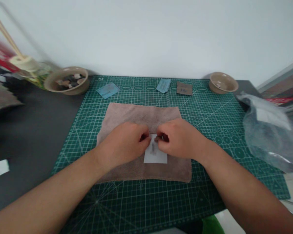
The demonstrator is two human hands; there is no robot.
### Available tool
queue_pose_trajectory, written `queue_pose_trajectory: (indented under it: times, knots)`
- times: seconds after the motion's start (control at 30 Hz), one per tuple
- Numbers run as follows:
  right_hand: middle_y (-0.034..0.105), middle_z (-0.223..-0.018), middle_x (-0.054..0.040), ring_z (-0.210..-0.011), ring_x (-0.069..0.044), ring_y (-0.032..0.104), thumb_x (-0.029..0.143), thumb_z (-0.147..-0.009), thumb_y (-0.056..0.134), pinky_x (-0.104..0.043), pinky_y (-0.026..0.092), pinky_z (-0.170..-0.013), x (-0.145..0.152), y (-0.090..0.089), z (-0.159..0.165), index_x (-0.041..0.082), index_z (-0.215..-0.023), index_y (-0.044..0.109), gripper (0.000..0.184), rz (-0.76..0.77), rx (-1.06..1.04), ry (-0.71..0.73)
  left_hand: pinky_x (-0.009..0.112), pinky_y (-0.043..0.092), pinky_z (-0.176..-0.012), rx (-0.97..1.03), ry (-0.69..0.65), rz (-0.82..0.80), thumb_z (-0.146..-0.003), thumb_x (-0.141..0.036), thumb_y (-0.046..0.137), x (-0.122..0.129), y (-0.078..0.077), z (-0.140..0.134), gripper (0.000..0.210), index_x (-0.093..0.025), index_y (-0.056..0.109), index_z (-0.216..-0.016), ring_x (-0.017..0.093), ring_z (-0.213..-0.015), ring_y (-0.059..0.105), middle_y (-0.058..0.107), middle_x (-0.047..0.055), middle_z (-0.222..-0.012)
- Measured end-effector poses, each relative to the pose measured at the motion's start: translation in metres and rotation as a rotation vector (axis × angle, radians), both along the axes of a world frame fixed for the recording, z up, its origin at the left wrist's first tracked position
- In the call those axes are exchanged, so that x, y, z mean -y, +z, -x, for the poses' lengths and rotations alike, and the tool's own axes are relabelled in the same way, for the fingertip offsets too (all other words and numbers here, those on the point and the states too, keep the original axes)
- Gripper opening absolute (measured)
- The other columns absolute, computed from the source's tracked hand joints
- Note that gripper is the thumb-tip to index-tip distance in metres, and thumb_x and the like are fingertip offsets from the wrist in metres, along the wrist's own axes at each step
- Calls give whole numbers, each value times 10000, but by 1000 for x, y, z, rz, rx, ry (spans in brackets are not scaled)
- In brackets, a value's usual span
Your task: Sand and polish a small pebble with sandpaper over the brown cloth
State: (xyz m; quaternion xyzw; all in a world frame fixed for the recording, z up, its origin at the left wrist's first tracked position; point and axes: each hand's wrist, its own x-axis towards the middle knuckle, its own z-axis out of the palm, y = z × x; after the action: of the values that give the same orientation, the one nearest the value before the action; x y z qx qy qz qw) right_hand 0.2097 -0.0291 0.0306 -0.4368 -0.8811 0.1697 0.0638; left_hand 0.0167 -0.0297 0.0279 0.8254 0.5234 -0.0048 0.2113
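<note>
A small white paper with a faint grey mark lies on a pinkish-brown cloth. My left hand is closed in a pinch at the paper's upper left edge; whatever sits between its fingertips is hidden. Facing it, my right hand is also closed in a pinch over the upper right part of the paper. A tiny dark brown bit shows at the right fingertips, too small to name. Both wrists rest low over the cloth, and the fingertips are a short gap apart.
Under the cloth spreads a green cutting mat. Along its back lie blue paper tags and a brown tag. A bowl of dark and light pieces stands left, another bowl right. A clear plastic bag lies at right.
</note>
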Motion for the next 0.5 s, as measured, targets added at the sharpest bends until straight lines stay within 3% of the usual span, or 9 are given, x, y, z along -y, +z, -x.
queue_pose_trajectory:
  times: [0.07,0.2,0.37,0.5]
  knots:
    - [719,-719,-65,-655,-185,602,264,-836,568,-326,323,-605,0,0,-1,160,-748,703,192,-30,7,-35,322,300,-593,0,-1,-6,-911,-299,510,0,0,0,261,-198,655,-718,182,-627,579,663,26,-672]
    - [733,-740,-67,-661,-185,614,246,-841,560,-330,339,-616,0,0,1,161,-763,710,189,-14,-6,84,322,306,-595,4,-1,6,-915,-313,510,0,-1,0,259,-213,682,-749,190,-643,587,684,28,-698]
    - [736,-761,-68,-681,-192,616,277,-844,574,-325,337,-610,0,1,1,163,-800,721,191,-45,34,-39,320,285,-585,-10,5,-11,-901,-306,540,-2,-4,0,244,-207,650,-707,178,-617,564,663,25,-664]
    - [727,-734,-71,-652,-183,594,251,-839,572,-332,331,-608,2,2,2,161,-772,715,182,-29,26,84,318,292,-589,6,4,6,-910,-301,534,-2,-4,0,242,-213,666,-727,179,-634,574,675,24,-684]
